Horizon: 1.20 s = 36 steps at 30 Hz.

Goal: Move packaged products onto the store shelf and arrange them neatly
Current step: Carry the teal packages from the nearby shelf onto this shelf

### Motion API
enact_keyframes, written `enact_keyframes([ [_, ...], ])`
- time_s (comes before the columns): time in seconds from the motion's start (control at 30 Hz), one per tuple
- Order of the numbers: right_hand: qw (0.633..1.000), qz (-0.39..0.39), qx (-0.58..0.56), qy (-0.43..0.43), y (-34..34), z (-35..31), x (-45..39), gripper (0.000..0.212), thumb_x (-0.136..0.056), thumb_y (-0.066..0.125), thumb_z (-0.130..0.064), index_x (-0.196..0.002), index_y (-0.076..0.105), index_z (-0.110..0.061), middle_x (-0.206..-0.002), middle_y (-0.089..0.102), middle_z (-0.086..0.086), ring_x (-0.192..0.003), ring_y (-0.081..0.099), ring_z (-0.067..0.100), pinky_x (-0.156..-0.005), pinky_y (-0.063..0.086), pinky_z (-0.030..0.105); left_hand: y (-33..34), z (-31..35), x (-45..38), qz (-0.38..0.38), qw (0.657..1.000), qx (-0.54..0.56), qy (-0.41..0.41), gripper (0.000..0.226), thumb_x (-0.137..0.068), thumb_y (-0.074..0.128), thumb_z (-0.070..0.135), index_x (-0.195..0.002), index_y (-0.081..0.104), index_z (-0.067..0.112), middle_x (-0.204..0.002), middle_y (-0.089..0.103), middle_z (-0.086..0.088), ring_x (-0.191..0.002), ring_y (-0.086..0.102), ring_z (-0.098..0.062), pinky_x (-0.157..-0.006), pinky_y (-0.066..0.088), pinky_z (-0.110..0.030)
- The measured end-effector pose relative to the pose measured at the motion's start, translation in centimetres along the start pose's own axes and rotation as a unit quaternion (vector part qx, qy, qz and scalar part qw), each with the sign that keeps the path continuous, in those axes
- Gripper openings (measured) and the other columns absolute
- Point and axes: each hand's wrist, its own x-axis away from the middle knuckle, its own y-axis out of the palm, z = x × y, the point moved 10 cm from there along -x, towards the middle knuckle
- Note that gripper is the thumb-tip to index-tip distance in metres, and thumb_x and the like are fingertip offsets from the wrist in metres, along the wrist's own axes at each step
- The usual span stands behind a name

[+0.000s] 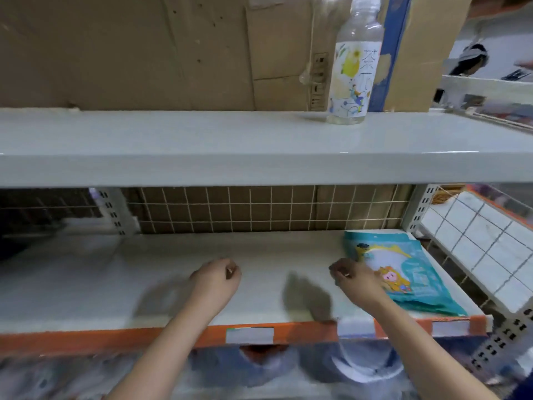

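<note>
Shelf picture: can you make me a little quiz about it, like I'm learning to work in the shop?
1. True or false: the teal packet lies at the right end of the lower shelf.
2. What stands on the upper shelf? A) bottle B) teal packet C) basket
3. Which of the two hands is nearer the packet?

Key:
1. True.
2. A, the bottle.
3. The right hand; the left hand is over bare shelf.

White lower shelf [173,272], teal packet [403,264] lying flat at right
</note>
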Motion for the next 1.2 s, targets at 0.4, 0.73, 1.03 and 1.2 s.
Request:
enact_keyframes([
  [0.4, 0.992, -0.082, -0.068, -0.062, 16.2, -20.5, 6.1, 0.010, -0.092, 0.054, -0.019, -0.091, 0.063, -0.023, -0.090, 0.068, -0.003, -0.078, 0.069, 0.013, -0.066, 0.047, 0.025, -17.5, -23.0, 5.8, 0.039, 0.995, 0.071, -0.064, 0.009, -0.092, 0.054, 0.031, -0.087, 0.061, 0.033, -0.080, 0.067, 0.002, -0.080, 0.063, -0.021, -0.073, 0.049, -0.032],
  [0.73, 0.983, -0.139, -0.067, -0.095, 28.1, -34.4, 11.4, 0.009, -0.094, 0.054, -0.026, -0.091, 0.062, -0.025, -0.089, 0.067, -0.001, -0.081, 0.068, 0.015, -0.074, 0.050, 0.033, -29.2, -38.8, 10.5, 0.109, 0.984, 0.087, -0.113, 0.024, -0.090, 0.055, 0.025, -0.066, 0.059, 0.028, -0.064, 0.064, 0.002, -0.063, 0.061, -0.020, -0.064, 0.049, -0.036],
  [1.03, 0.967, -0.195, -0.043, -0.156, 34.3, -45.3, 10.6, 0.018, -0.097, 0.047, -0.032, -0.103, 0.060, -0.020, -0.094, 0.067, 0.007, -0.085, 0.063, 0.018, -0.068, 0.046, 0.031, -36.0, -46.5, 10.7, 0.177, 0.967, 0.077, -0.166, 0.022, -0.092, 0.050, 0.034, -0.076, 0.063, 0.025, -0.069, 0.065, 0.002, -0.063, 0.060, -0.021, -0.060, 0.050, -0.036],
  [1.2, 0.958, -0.211, -0.054, -0.188, 37.3, -50.0, 7.4, 0.008, -0.095, 0.053, -0.034, -0.090, 0.059, -0.032, -0.097, 0.065, -0.006, -0.086, 0.065, 0.013, -0.077, 0.052, 0.031, -38.7, -49.9, 9.6, 0.211, 0.953, 0.083, -0.200, 0.018, -0.093, 0.050, 0.037, -0.081, 0.062, 0.031, -0.078, 0.068, 0.004, -0.075, 0.064, -0.021, -0.069, 0.053, -0.038],
])
